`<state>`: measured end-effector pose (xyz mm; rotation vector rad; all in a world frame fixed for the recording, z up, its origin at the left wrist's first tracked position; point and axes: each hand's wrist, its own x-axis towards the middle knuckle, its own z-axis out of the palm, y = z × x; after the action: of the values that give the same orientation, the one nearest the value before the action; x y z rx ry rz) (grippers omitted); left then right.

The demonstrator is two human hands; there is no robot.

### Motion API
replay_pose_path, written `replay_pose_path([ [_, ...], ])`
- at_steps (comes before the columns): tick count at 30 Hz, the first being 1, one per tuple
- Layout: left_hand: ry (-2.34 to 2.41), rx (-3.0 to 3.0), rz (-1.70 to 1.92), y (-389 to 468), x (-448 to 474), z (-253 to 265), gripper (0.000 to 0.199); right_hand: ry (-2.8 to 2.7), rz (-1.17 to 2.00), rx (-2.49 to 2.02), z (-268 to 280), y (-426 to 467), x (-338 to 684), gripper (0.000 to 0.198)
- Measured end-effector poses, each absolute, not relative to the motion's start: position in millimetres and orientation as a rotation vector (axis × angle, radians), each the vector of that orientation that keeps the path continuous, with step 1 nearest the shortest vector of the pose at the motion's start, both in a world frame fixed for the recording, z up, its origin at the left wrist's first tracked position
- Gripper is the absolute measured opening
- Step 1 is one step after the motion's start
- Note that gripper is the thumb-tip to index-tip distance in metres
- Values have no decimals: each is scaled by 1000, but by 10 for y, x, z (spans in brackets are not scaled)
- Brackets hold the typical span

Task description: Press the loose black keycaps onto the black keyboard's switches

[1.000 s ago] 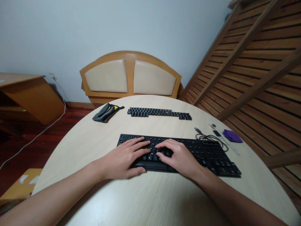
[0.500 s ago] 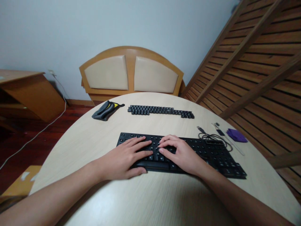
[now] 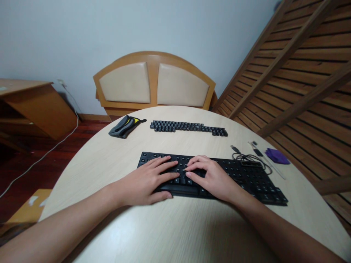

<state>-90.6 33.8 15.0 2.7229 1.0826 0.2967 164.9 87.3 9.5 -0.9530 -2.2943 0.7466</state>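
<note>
A black keyboard (image 3: 257,182) lies on the round table with many of its keycaps off and small key mounts showing. A few caps and the long space bar (image 3: 181,190) sit in its lower rows. My left hand (image 3: 153,179) rests open over the keyboard's left part, fingers spread, thumb by the front edge. Near the middle of the board, my right hand (image 3: 211,177) is closed in a pinch, thumb and index fingertip at a small black keycap, mostly hidden by the fingers. Loose keycaps (image 3: 189,126) stand in rows further back on the table.
A grey, black and yellow folded pouch-like item (image 3: 124,127) lies at the back left. To the right are a coiled USB cable (image 3: 242,157), a slim brush-like tool (image 3: 257,152) and a purple cloth (image 3: 276,156). Behind the table (image 3: 131,233) stands a padded wooden headboard (image 3: 153,80).
The view has tilted slightly, so everything sits a little higher in the picture. Both hands keep nearly the same place and pose on the keyboard.
</note>
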Motion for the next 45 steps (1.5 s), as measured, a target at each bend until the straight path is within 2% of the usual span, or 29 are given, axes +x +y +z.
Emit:
replay_pose_path([
  [11,1100,2716,259,349,-922,124,70,-2351,582,-884,88,808,1651,4],
  [20,1112,2706,269,347,-937,96,68,-2367,472,-971,57,746,1618,13],
  [31,1111,2690,266,347,-920,117,66,-2386,469,-1114,83,660,1579,9],
  [45,1090,2690,283,348,-922,116,64,-2479,330,-1059,103,605,1551,10],
])
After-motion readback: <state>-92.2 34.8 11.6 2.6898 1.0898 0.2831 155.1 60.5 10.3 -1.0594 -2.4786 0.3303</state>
